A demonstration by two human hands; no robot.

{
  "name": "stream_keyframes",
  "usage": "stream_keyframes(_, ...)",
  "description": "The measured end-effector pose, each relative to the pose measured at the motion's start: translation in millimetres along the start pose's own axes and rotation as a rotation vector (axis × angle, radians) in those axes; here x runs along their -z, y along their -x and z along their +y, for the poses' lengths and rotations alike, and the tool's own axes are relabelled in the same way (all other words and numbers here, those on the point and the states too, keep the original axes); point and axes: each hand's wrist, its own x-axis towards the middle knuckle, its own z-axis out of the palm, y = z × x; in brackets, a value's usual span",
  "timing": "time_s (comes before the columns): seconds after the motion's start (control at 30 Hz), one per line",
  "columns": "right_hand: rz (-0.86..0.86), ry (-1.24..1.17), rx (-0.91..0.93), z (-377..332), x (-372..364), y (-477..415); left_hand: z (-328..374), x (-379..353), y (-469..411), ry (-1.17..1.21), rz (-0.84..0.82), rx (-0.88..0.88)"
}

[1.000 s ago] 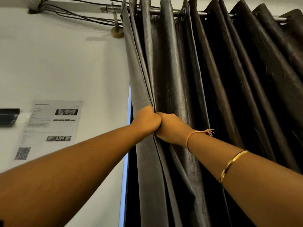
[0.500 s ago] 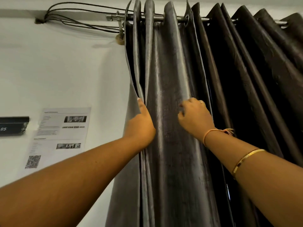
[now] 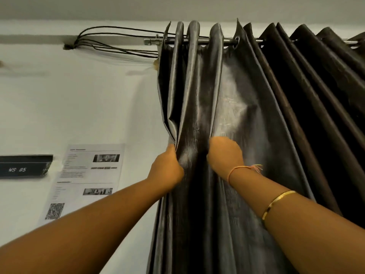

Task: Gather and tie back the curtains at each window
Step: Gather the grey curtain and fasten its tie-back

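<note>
A pale wall [image 3: 79,95] fills the left half of the scene, and a dark, shiny pleated curtain [image 3: 237,115] hangs over the right half. Nearest, two bare forearms reach up; the right one wears a gold bangle [image 3: 276,202] and an orange thread bracelet [image 3: 237,171] at the wrist. The left hand [image 3: 167,169] pinches the curtain's outermost left folds, thumb pointing up along the edge. The right hand [image 3: 225,155], just beside it, curls its fingers into the next pleat and grasps the fabric. Higher up, the curtain's eyelets ride on a metal rod [image 3: 154,41] under the ceiling. Black cables [image 3: 110,36] run along the wall to the rod's left end. Lower on the wall are a printed sheet [image 3: 85,180] with a QR code and a dark label plate [image 3: 23,166] reading "WS 05".
</note>
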Motion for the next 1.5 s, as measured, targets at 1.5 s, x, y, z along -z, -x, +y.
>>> stream_keyframes(1.5,-0.539,-0.645,-0.063,4,-14,37,7,-33,42,0.407,-0.368,0.148)
